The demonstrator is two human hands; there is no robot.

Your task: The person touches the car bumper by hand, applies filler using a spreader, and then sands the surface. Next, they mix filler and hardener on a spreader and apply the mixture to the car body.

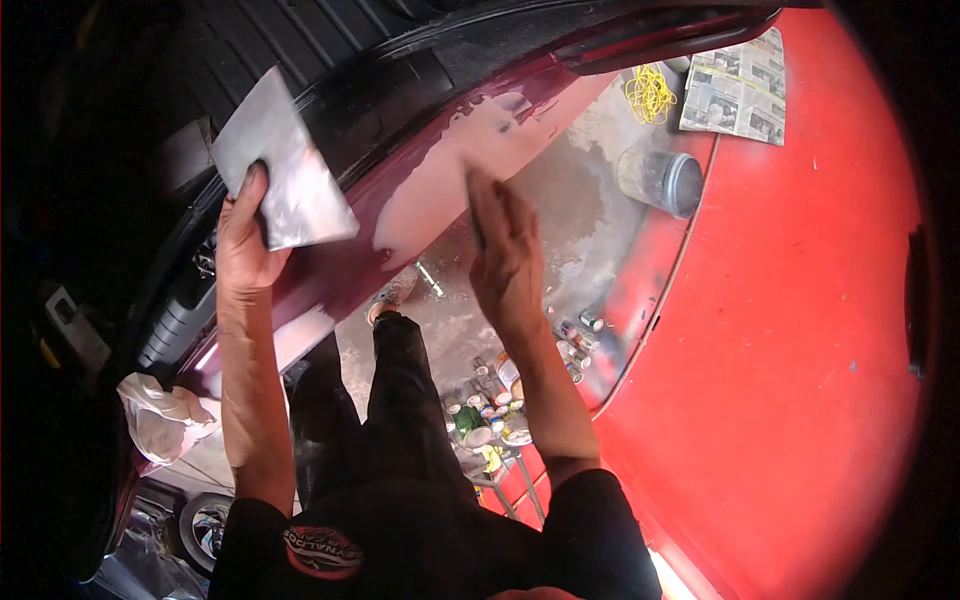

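My left hand (248, 235) grips a flat, light-grey rectangular board (285, 165) by its lower edge, thumb across the top face. The board's surface looks smeared and shiny. Close to the bare, pinkish patch (430, 200) on the maroon car panel (340, 240) is my right hand (507, 260), blurred by motion. Its fingers are pressed together along a dark, narrow shape (478, 212); I cannot tell what this is. Ragged edges of maroon paint surround the patch.
To the right lies a large red car panel (780, 300) with newspaper (735, 88) on it. A metal bucket (660, 183), yellow cord (650, 95) and several cans (500, 400) are around the floor. A white cloth (160, 415) hangs at the lower left.
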